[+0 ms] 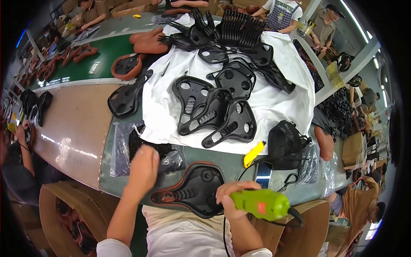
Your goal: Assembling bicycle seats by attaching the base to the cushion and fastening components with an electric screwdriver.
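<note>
My right hand [238, 198] is wrapped round a lime-green electric screwdriver [262, 204], tilted sideways, with a black cord at its back end. My left hand [144, 165] is closed, its fingers curled at the edge of an opened clear plastic bag [120, 150] of small black pieces [138, 143]. Whatever its fingertips hold is hidden. Between my hands, at the table's front edge, a bicycle saddle [195, 182] lies underside up, with a black plastic base and a brown rim. The screwdriver's front end is hidden by my right hand, close to the saddle's wide end.
Several black saddle bases [233, 122] lie on a white cloth [160, 124], with more stacked behind. A yellow box cutter [254, 154], a phone [263, 173] and a black bag [284, 145] sit to the right. Cardboard boxes [70, 205] flank me below. Beyond is a green conveyor [96, 66].
</note>
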The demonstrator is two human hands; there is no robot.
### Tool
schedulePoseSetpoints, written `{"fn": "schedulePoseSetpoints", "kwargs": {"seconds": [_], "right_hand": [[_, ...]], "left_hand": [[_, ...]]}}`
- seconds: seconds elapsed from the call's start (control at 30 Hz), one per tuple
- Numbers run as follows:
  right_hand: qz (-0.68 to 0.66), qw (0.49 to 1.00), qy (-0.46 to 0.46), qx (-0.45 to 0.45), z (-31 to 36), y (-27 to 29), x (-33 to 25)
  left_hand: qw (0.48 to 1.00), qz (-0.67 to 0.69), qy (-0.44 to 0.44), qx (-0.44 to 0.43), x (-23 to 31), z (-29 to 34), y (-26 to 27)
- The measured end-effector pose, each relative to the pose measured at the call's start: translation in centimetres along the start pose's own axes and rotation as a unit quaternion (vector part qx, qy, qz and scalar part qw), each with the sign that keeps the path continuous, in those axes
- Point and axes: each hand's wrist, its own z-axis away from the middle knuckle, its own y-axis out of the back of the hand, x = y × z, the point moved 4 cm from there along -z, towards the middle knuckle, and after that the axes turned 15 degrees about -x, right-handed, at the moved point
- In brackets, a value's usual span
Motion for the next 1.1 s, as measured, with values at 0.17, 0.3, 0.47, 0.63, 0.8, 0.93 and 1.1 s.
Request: {"fn": "schedulePoseSetpoints", "kwargs": {"seconds": [0.17, 0.3, 0.47, 0.63, 0.8, 0.93, 1.1], "right_hand": [[-0.066, 0.995, 0.079, -0.015, -0.1, -0.7, -2.4], [-0.136, 0.988, 0.054, -0.041, -0.1, -1.2, -3.5], [-0.146, 0.988, 0.041, -0.013, 0.5, -1.0, -4.2], [-0.200, 0.971, 0.100, -0.080, 1.6, 0.4, -4.4], [-0.185, 0.975, 0.119, -0.034, 1.7, 0.7, -5.3], [-0.096, 0.984, 0.144, -0.030, 2.7, 1.8, -5.3], [0.000, 0.989, 0.149, -0.013, 3.4, 2.7, -4.8]], "left_hand": [[0.955, 0.071, -0.227, -0.177, 8.4, 5.2, -2.4], [0.931, 0.007, -0.315, -0.182, 11.0, 5.7, -3.5], [0.917, 0.001, -0.365, -0.162, 11.8, 5.5, -3.6], [0.896, 0.038, -0.397, -0.195, 12.2, 5.7, -4.3], [0.911, 0.079, -0.341, -0.217, 12.2, 5.7, -4.6], [0.918, 0.079, -0.282, -0.266, 12.1, 5.1, -3.4], [0.894, -0.065, -0.308, -0.320, 9.7, 7.3, -6.3]]}}
